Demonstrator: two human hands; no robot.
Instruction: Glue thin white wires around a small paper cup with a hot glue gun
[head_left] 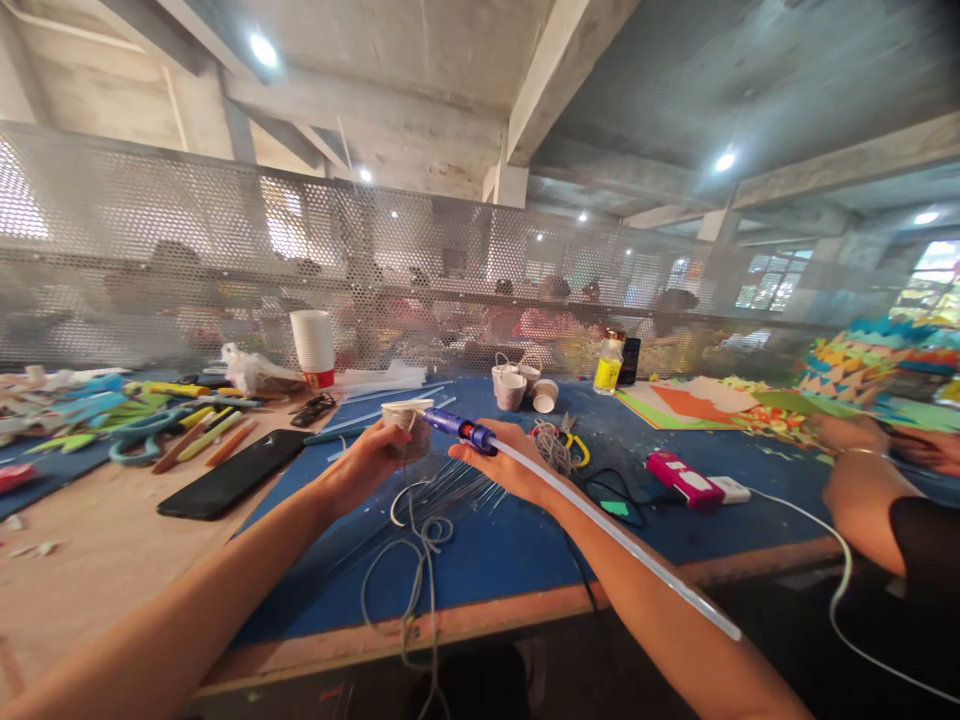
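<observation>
My left hand (379, 448) is wrapped round a small cup (417, 437) with grey cord on its side, its rim turned up. In my right hand (510, 455) is a blue glue gun (450, 427), its nozzle at the cup's rim. A long clear glue stick (622, 545) sticks out of the gun's back, over my right forearm. Loose grey cord (429, 540) hangs from the cup across the blue mat and over the table's front edge.
Small cups (511, 390), a bottle (608, 364) and yellow-handled scissors (578, 450) stand or lie beyond my hands. At left are a black phone (234, 474) and a paper-cup stack (312, 345). A pink power strip (684, 481) is right, near another person's arm (866, 495).
</observation>
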